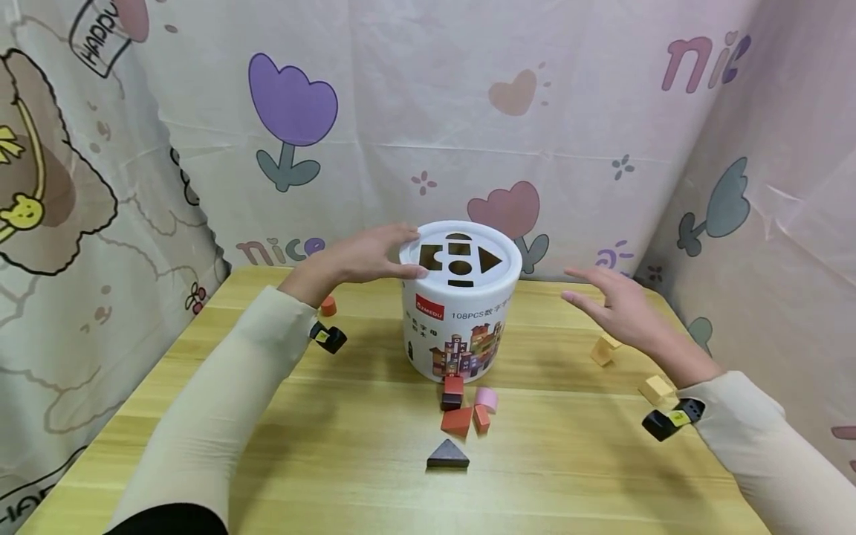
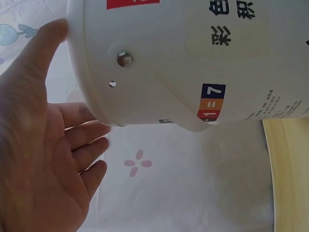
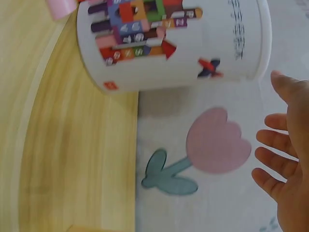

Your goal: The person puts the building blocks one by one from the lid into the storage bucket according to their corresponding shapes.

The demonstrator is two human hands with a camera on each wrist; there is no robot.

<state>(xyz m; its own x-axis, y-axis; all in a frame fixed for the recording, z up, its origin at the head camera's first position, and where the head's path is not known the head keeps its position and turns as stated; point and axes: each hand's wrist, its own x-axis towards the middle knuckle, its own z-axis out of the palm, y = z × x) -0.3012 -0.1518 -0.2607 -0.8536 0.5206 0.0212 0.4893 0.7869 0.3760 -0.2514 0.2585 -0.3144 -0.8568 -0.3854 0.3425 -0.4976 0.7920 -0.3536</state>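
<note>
1. Bucket (image 1: 461, 312) stands upright on the table (image 1: 361, 461), directly ahead of you
2. Your left hand (image 1: 368, 256) rests relaxed, thumb and fingers touching the lid rim (image 1: 461, 294)
3. Your right hand (image 1: 622, 305) holds nothing, fingers loosely spread, apart from the bucket, to its right
4. Red, pink and dark blocks (image 1: 456, 421) lie just before the bucket; yellow blocks (image 1: 657, 390) lie near your right wrist

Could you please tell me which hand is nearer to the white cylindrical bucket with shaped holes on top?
Left. The left hand touches the bucket at its upper left edge; the right hand hovers apart from it, off to its right.
</note>
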